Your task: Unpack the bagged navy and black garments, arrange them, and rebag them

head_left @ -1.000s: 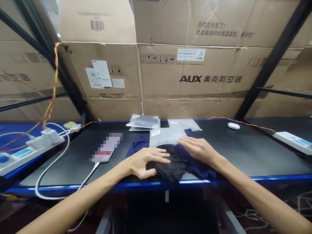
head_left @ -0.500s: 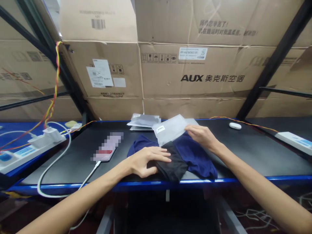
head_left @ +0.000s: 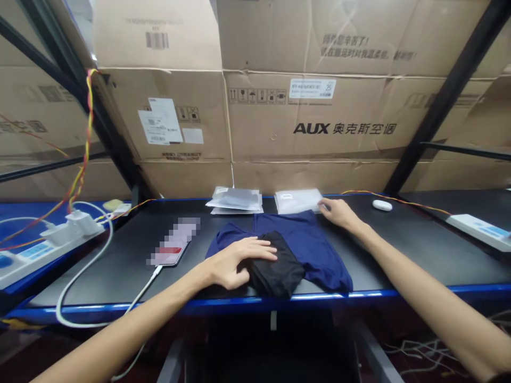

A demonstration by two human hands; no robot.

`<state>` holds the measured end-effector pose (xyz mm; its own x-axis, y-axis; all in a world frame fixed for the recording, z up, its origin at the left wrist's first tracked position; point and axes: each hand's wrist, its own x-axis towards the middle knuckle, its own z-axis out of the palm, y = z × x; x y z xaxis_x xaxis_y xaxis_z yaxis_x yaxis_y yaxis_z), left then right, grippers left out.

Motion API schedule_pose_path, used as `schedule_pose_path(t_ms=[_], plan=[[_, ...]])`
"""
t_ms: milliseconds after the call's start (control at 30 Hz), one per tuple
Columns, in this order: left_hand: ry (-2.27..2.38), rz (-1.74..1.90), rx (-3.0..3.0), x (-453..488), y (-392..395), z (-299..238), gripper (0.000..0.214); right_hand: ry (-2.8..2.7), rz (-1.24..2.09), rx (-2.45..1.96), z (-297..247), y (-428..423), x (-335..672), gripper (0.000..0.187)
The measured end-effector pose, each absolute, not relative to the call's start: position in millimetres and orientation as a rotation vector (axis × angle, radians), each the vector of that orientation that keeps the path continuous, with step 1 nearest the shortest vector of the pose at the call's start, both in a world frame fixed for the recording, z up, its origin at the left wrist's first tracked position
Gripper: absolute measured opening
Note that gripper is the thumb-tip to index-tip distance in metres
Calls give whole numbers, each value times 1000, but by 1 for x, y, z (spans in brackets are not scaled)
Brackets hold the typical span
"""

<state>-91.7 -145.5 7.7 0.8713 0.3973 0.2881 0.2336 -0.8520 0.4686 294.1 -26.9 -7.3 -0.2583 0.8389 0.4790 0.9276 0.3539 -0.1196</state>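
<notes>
My left hand (head_left: 233, 261) lies flat, fingers stretched, on a folded black garment (head_left: 275, 271) near the front edge of the black table (head_left: 399, 255). A navy blue garment (head_left: 307, 247) is spread under and beside the black one. My right hand (head_left: 337, 211) reaches to the back of the table and rests its fingertips on the right edge of a frosted plastic bag (head_left: 297, 200) lying flat there. Its fingers look loosely extended, with no visible grip.
A second pile of frosted bags (head_left: 235, 199) lies left of the first. A phone (head_left: 173, 249) on a white cable sits left of the garments. A power strip (head_left: 48, 242) is at far left, a white earbud case (head_left: 382, 205) and another strip (head_left: 483, 231) at right. Cardboard boxes (head_left: 303, 117) wall the back.
My right hand lifted the frosted bag off the garments and carried it back, laying it flat at the table's rear. The navy garment is now uncovered. My left hand stayed put.
</notes>
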Motion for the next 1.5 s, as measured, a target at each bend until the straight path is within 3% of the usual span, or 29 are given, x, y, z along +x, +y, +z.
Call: schedule_pose_path(t_ms=[300, 567, 767, 1067, 1500], plan=[[555, 625, 2621, -90, -138, 11, 59, -2243, -75, -1268, 5, -63, 285, 34], [1163, 818, 2875, -48, -131, 33, 44, -2528, 144, -1159, -5, -118, 263, 45], [1226, 354, 3083, -5, -129, 16, 51, -2525, 251, -1131, -15, -118, 267, 41], [679, 180, 2974, -51, -111, 45, 89, -2543, 342, -1213, -9, -124, 286, 48], [831, 388, 3046, -35, -94, 39, 24, -2511, 362, -1205, -15, -125, 288, 48]])
